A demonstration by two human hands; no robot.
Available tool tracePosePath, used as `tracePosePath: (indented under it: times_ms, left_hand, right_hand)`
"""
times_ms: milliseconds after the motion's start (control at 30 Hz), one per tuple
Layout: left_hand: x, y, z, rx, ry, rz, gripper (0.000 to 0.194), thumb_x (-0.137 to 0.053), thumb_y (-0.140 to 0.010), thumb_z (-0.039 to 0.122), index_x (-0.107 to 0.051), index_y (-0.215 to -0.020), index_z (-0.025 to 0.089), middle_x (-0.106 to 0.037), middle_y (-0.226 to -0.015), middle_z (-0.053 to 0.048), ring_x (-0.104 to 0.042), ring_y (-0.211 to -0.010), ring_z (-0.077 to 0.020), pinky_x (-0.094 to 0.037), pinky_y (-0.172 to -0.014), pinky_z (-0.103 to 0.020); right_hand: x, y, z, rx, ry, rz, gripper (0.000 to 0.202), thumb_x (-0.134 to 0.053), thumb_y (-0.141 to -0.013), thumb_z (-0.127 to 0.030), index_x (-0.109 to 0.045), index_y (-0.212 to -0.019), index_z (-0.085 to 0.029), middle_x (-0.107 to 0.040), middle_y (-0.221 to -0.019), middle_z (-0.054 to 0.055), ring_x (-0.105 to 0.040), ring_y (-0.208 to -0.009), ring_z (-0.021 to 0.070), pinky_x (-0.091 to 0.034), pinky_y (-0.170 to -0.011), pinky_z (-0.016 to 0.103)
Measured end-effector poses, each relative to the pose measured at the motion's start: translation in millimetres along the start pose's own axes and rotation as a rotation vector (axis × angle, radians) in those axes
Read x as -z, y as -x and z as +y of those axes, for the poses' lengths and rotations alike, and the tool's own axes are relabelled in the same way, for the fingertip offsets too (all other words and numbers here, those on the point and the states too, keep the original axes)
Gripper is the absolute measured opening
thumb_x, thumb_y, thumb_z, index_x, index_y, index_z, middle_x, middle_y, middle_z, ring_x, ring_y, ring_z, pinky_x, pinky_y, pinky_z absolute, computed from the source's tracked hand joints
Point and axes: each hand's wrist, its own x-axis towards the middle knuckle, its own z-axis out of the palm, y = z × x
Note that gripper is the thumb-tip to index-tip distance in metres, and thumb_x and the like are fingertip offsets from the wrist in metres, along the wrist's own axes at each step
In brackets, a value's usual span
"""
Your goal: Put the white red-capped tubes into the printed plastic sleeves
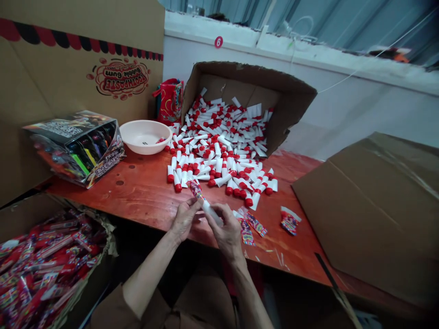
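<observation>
Near the table's front edge, my right hand [227,230] grips a small white tube [210,210], which tilts up and away to the left. A colourful printed plastic sleeve [195,188] sits at the tube's far end. The fingertips of my left hand [184,218] pinch where the sleeve meets the tube. How far the sleeve covers the tube is partly hidden by my fingers. Just right of my right hand lie loose printed sleeves [247,232], with another sleeve [290,221] farther right. Beyond my hands spreads a heap of white tubes with red caps [219,167].
The tubes spill from a tipped cardboard box [295,98]. Left of it stand a pale bowl [146,141] and a black display box [72,146]. A carton of wrapped tubes [44,269] is at lower left; a large cardboard box [373,214] bounds the right side.
</observation>
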Motion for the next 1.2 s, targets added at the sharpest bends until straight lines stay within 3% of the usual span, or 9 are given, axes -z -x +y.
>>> tracePosePath:
  times_ms: [167,267,367,567,733,900,1100,1200]
  left_hand:
    - [-2.5,1,1,-0.022,0.044,0.013,0.041,-0.085,-0.069,0.036,-0.071,-0.101,0.014,-0.072,-0.096,-0.008,-0.067,-0.076,-0.0143,-0.051,-0.068,-0.023]
    - [-3.7,-1,7,-0.068,0.168,0.048,0.041,-0.085,-0.069,0.038,-0.070,-0.099,0.013,-0.073,-0.090,-0.008,-0.069,-0.078,-0.0169,-0.053,-0.073,-0.027]
    - [-5.9,4,7,-0.090,0.209,0.006,0.041,-0.084,-0.071,0.038,-0.069,-0.100,0.013,-0.072,-0.088,-0.007,-0.069,-0.078,-0.0193,-0.054,-0.078,-0.031]
    - [-20.8,32,-7,-0.107,0.177,-0.102,0.038,-0.072,-0.081,0.048,-0.071,-0.089,0.012,-0.071,-0.085,-0.010,-0.067,-0.082,-0.0202,-0.051,-0.079,-0.031]
    - [-33.9,54,-13,-0.089,0.165,-0.112,0.032,-0.076,-0.078,0.045,-0.070,-0.089,0.015,-0.068,-0.083,-0.007,-0.063,-0.078,-0.0161,-0.049,-0.076,-0.027]
    - [-34.8,66,-19,-0.071,0.138,-0.128,0.031,-0.076,-0.079,0.043,-0.071,-0.089,0.015,-0.067,-0.083,-0.007,-0.062,-0.080,-0.0169,-0.048,-0.078,-0.029]
    - [-36.5,72,-24,-0.081,0.116,-0.137,0.034,-0.076,-0.078,0.045,-0.072,-0.085,0.012,-0.068,-0.083,-0.009,-0.063,-0.086,-0.0196,-0.049,-0.086,-0.032]
    - [-34.2,72,-26,-0.075,0.106,-0.132,0.034,-0.075,-0.080,0.044,-0.072,-0.091,0.012,-0.069,-0.083,-0.009,-0.065,-0.086,-0.0194,-0.049,-0.087,-0.033]
  right_hand:
    - [-15,0,9,-0.224,-0.303,0.006,0.025,-0.067,-0.086,-0.044,-0.060,-0.094,-0.020,-0.068,-0.087,0.004,-0.065,-0.076,0.0179,-0.056,-0.071,0.031]
    - [-16,9,9,-0.185,-0.381,-0.049,0.030,-0.070,-0.083,-0.045,-0.063,-0.101,-0.022,-0.070,-0.097,0.006,-0.068,-0.086,0.0212,-0.058,-0.076,0.034]
    - [-10,23,8,-0.117,-0.422,-0.138,0.037,-0.071,-0.084,-0.044,-0.063,-0.114,-0.025,-0.070,-0.110,0.009,-0.069,-0.097,0.0250,-0.059,-0.080,0.038]
    - [-6,37,18,-0.013,-0.332,-0.019,0.044,-0.071,-0.078,-0.059,-0.065,-0.104,-0.024,-0.069,-0.102,0.010,-0.067,-0.097,0.0286,-0.056,-0.082,0.042]
    - [-5,39,17,0.063,-0.233,0.125,0.032,-0.073,-0.079,-0.054,-0.065,-0.091,-0.025,-0.067,-0.083,0.003,-0.064,-0.079,0.0228,-0.054,-0.072,0.036]
    - [6,42,13,0.087,-0.124,0.125,0.032,-0.072,-0.081,-0.051,-0.060,-0.071,-0.022,-0.057,-0.063,-0.002,-0.051,-0.056,0.0153,-0.043,-0.053,0.027]
    - [10,46,13,0.080,-0.043,0.091,0.040,-0.074,-0.080,-0.046,-0.051,-0.060,-0.020,-0.045,-0.055,-0.005,-0.038,-0.049,0.0104,-0.032,-0.048,0.024]
    - [11,43,10,0.062,-0.041,0.023,0.040,-0.073,-0.080,-0.047,-0.052,-0.060,-0.020,-0.047,-0.056,-0.005,-0.041,-0.051,0.0107,-0.034,-0.050,0.024]
